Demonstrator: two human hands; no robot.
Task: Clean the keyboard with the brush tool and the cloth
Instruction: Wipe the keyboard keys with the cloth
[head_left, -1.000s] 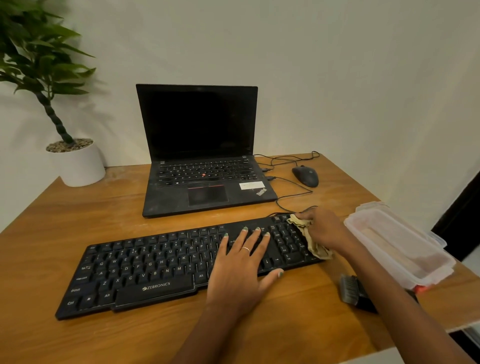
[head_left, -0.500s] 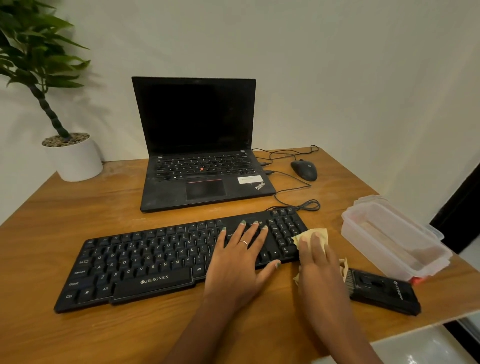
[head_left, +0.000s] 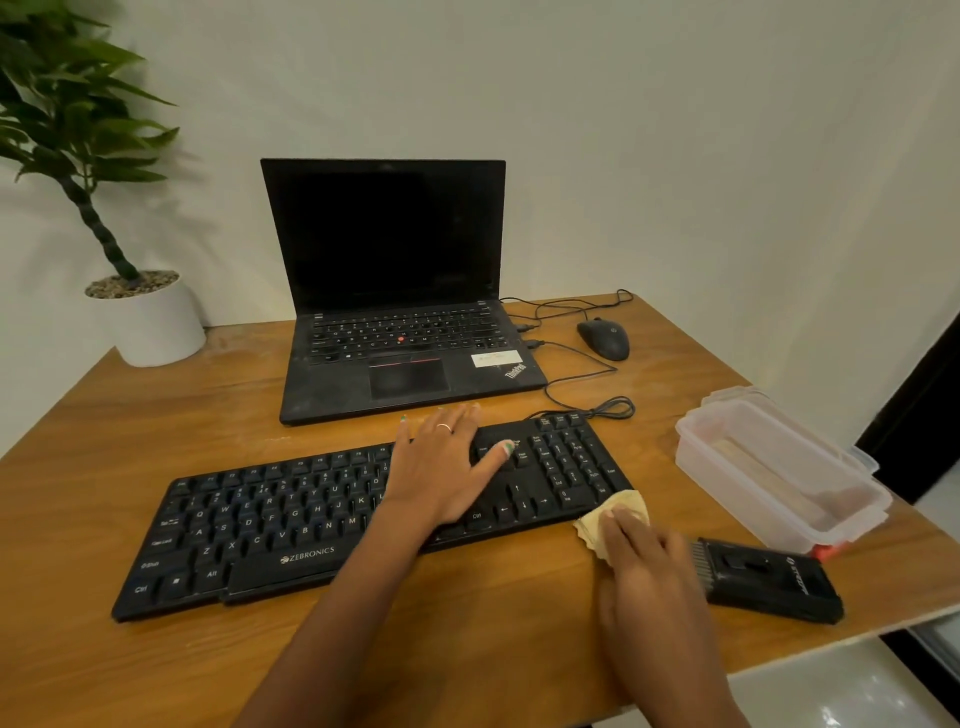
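Since half a second ago, both of my hands have shifted: my left hand (head_left: 441, 467) has slid further up the keyboard (head_left: 363, 519), so its fingers now reach past the far edge onto the table (head_left: 130, 441), and my right hand (head_left: 644, 561) has drawn the cloth (head_left: 618, 512) down to the keyboard's near right corner.

My left fingers lie straight and spread, palm flat on the keys, thumb stretched out toward the block above the arrow keys. My right hand presses flat on the yellow cloth, fingers loosely together, not curled round it; the cloth shows past my fingertips and touches the corner of the keyboard.

Its long axis runs left to right across the table, tilted so that the right end sits farther from me than the left. The space bar side faces me, the function row faces the laptop (head_left: 400, 312). Its cable loops off the far right corner.

The brush tool (head_left: 769, 577) lies just right of my right hand, bristles pointing toward it, close to the table's near right edge. A clear plastic container (head_left: 779, 467) sits beyond the brush. Bare wood lies open to the left of the keyboard and in front of it. Mouse (head_left: 605, 338) and plant pot (head_left: 150, 322) stand well apart at the back.
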